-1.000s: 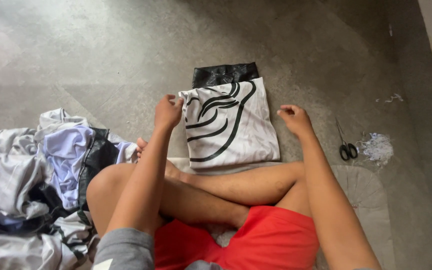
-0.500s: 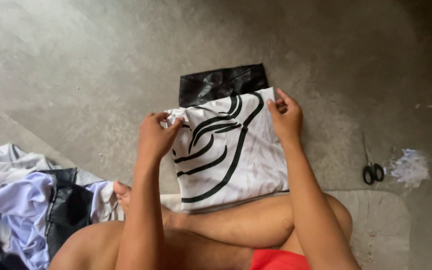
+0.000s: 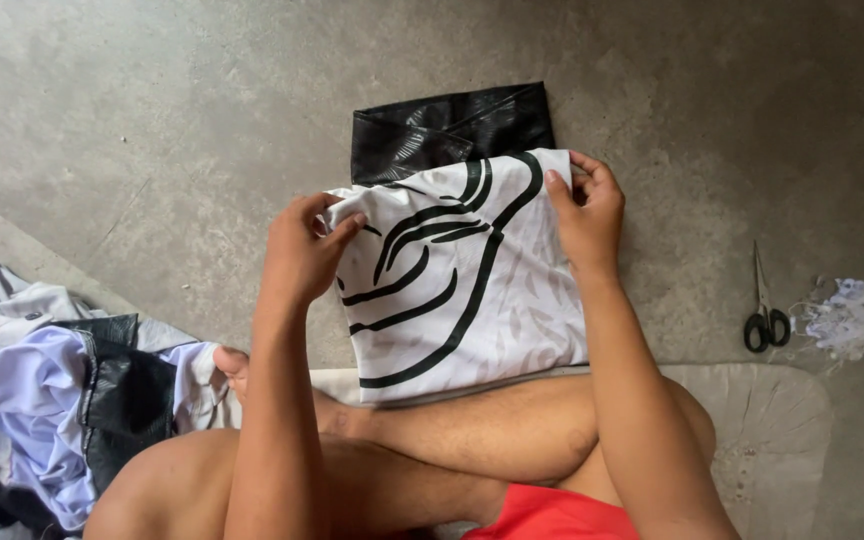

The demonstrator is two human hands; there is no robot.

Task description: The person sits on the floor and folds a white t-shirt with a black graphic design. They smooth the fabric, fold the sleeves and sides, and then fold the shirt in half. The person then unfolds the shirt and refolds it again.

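Folding step, I judge: left hand [image 3: 302, 250] and right hand [image 3: 587, 215] fingers pinch white garment [image 3: 462, 290] corners; next needs an even fold.

White folded garment [image 3: 462, 290] at centre, marked with curving black stripes over a faint grey leaf-like print. Glossy black fabric piece [image 3: 450, 128] at twelve o'clock of it, showing pale sheen along its creases. Mottled grey concrete floor [image 3: 152, 110] all around. Black-handled scissors [image 3: 764, 305] with silvery blades at three o'clock, beside a white, faintly lilac scrap of shredded material [image 3: 847, 318]. Heap of clothes [image 3: 42, 390] at eight o'clock: white, pale lavender and shiny black. Red shorts [image 3: 552, 515] at six o'clock. Off-white, slightly soiled mat [image 3: 762, 420] at four o'clock.
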